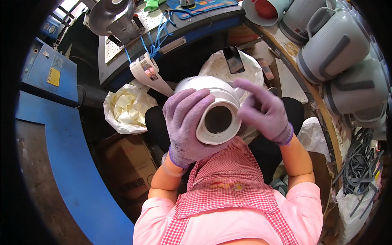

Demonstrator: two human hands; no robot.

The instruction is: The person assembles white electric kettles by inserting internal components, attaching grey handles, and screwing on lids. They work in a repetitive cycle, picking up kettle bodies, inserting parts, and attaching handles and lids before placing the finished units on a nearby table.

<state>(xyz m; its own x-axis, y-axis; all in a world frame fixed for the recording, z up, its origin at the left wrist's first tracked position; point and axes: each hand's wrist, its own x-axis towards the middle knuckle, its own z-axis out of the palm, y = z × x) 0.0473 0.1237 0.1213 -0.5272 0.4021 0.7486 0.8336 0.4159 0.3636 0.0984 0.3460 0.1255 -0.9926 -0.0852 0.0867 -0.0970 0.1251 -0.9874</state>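
Observation:
A white jug [226,100] with a round mouth and a pouring lip is held in front of my body, its dark opening turned up toward me. My left hand [188,118], in a purple knit glove, wraps round its left side. On the other side, my gloved right hand [263,110] is close beside the rim. Its index finger and thumb are apart, the index reaching toward the jug's side, and the other fingers are bent. Nothing shows between them; whether the fingertips touch the jug I cannot tell. Behind the jug hangs a white roll of labels [143,70].
Several grey jugs [328,45] with handles crowd the right shelf above grey strips [359,159]. White bags [128,108] of scraps stand below the bench. A phone [233,59] is beyond the jug. A blue machine [61,139] lines the left; a metal device [112,20] sits on the bench.

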